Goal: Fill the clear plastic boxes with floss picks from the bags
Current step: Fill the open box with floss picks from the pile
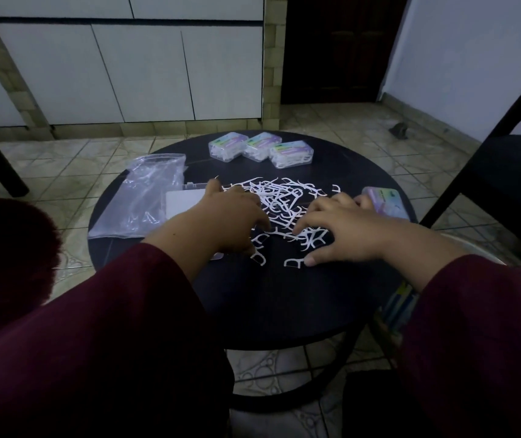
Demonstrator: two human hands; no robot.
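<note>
A heap of loose white floss picks (279,200) lies spread on the round black table (300,298). My left hand (230,221) rests on the heap's left side, fingers curled down onto picks. My right hand (344,229) lies on its right side, fingers spread over the picks, thumb beside a single pick (294,263). Three filled clear boxes (260,150) stand in a row at the table's far edge. Another closed box (385,202) sits at the right edge behind my right hand. An open clear box (183,197) lies partly hidden under my left hand.
A crumpled clear plastic bag (145,197) lies on the table's left part, overhanging the edge. A dark chair (505,172) stands to the right. Tiled floor surrounds the table; white cabinets (126,71) and a dark door (338,49) are behind.
</note>
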